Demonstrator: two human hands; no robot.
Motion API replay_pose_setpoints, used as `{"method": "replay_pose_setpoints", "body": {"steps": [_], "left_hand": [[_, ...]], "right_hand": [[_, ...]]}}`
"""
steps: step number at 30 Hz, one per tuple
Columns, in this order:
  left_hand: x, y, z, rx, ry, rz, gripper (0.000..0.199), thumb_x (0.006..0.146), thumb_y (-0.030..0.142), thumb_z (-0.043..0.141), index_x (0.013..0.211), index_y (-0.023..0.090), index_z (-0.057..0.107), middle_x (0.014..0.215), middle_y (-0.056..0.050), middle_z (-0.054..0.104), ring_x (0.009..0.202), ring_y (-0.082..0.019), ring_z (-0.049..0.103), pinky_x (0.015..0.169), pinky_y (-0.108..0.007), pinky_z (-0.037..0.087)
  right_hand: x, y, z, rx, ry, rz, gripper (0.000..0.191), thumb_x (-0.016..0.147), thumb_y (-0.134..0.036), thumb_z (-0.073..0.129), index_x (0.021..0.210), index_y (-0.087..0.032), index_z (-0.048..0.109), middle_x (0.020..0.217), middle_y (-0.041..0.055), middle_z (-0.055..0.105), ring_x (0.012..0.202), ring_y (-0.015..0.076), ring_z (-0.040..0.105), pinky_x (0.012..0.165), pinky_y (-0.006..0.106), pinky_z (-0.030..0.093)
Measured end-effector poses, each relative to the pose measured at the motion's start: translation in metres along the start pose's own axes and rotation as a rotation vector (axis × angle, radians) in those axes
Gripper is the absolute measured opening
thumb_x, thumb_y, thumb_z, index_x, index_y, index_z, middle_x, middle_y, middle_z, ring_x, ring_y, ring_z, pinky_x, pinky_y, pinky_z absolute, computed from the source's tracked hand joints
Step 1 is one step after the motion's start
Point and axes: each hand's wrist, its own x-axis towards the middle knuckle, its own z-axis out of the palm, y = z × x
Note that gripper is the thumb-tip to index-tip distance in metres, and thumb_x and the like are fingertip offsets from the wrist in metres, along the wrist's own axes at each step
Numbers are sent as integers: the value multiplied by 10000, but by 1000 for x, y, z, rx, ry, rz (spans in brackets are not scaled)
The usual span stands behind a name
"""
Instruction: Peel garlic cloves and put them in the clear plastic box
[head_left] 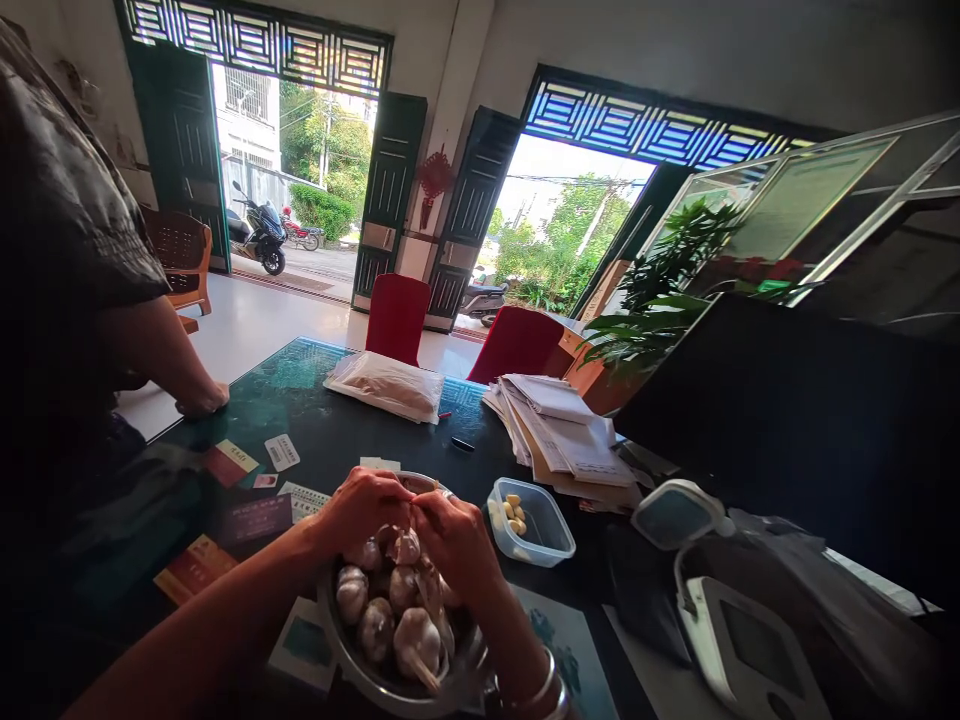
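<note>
The left hand (371, 497) and right hand (456, 530) pinch together above garlic bulbs (416, 640), on what I cannot tell, apparently peeling; next would call for a gentle tug.

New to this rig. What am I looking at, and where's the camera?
No machine: these are a person's bare hands, left and right. There is one picture, from a camera worn on that person's head, looking forward and down. On the dark table stands a round bowl of garlic bulbs; right of it, a clear plastic box holds pale cloves. Papers lie beyond. The hands meet over the bowl; what they pinch is too small to make out.
</note>
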Motion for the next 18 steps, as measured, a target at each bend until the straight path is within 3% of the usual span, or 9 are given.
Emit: {"method": "replay_pose_setpoints", "body": {"steps": [12,15,18], "left_hand": [[2,-2,2,-37,-53,8,157,709,107,628,801,163,743,776,-50,718,673,-150,633,653,-225,454],[2,-3,3,-133,-74,-50,247,711,111,616,927,161,727,757,-34,703,673,-145,616,657,-231,456],[0,-5,6,-379,-70,-176,449,687,113,627,1135,148,632,742,-20,685,648,-136,604,632,-237,476]], "right_hand": [[0,3,3,-85,19,-14,176,871,-149,433,787,-190,583,722,23,624,662,152,577,622,250,399],[1,3,2,-55,27,16,150,872,-149,446,794,-192,566,755,20,626,694,155,575,644,253,398],[1,2,2,-32,48,34,139,879,-172,460,782,-194,557,770,21,630,705,154,574,651,254,398]]}}
